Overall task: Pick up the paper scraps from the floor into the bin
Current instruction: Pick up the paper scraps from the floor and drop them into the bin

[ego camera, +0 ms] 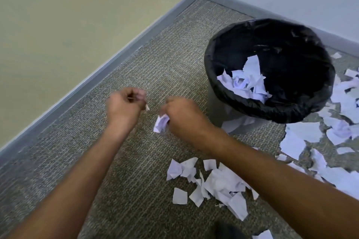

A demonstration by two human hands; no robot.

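Right hand [180, 116] clamped on crumpled scrap wad [160, 123]; left hand [124, 103] pinched shut on tiny sliver [147, 107]. Bin [223, 52] at 2 o'clock, part-filled. Floor scraps [213, 180] at 5 o'clock & 3 o'clock. Paper v. light, limp, tears easily; best bunched, pinched at raised edges.

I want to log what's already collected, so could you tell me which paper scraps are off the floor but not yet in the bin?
The crumpled scraps clutched in the right hand; a tiny piece pokes from the left hand.
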